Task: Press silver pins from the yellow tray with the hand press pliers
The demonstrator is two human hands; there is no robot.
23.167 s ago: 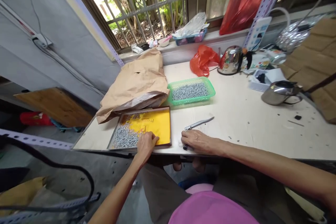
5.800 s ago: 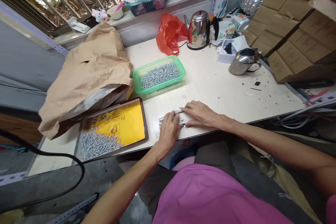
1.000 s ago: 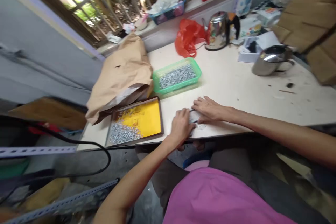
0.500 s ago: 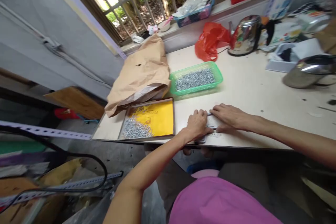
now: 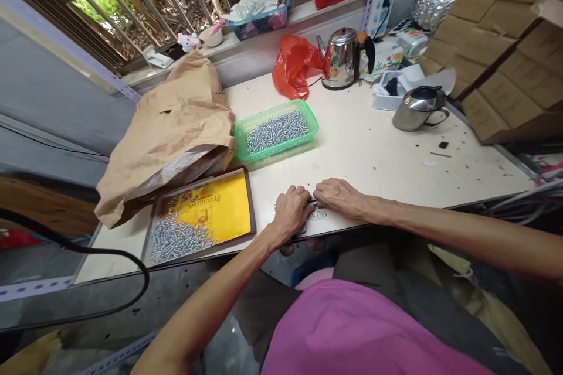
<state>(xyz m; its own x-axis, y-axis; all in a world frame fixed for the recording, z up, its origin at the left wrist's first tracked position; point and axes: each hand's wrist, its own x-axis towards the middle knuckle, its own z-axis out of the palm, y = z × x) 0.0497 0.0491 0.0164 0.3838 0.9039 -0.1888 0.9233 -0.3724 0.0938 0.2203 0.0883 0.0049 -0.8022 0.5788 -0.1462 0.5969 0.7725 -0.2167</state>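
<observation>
My left hand (image 5: 291, 211) rests at the table's front edge, its fingers curled over a small flat metallic piece whose shape is mostly hidden. Close by on the right, my right hand (image 5: 341, 197) lies low over the tabletop, fingers bent and pressed together. A thin dark metallic edge shows between the two hands, and I cannot tell its kind. Left of them stands a shallow tray (image 5: 251, 202) with yellow lining and a heap of small silver screws (image 5: 178, 239). Behind the hands is a green plastic basket (image 5: 313, 124), holding more silver screws (image 5: 279, 130).
A crumpled brown paper bag (image 5: 176, 111) lies at the left. Toward the back are a red plastic bag (image 5: 294, 64) and a steel kettle (image 5: 342, 61). A steel pot (image 5: 416, 111) stands at the right, near stacked cardboard (image 5: 497, 53). The table's front edge runs just below my hands.
The view has swung right. My hands are closer together, and the pale flat strip that showed between them is now mostly out of sight.
</observation>
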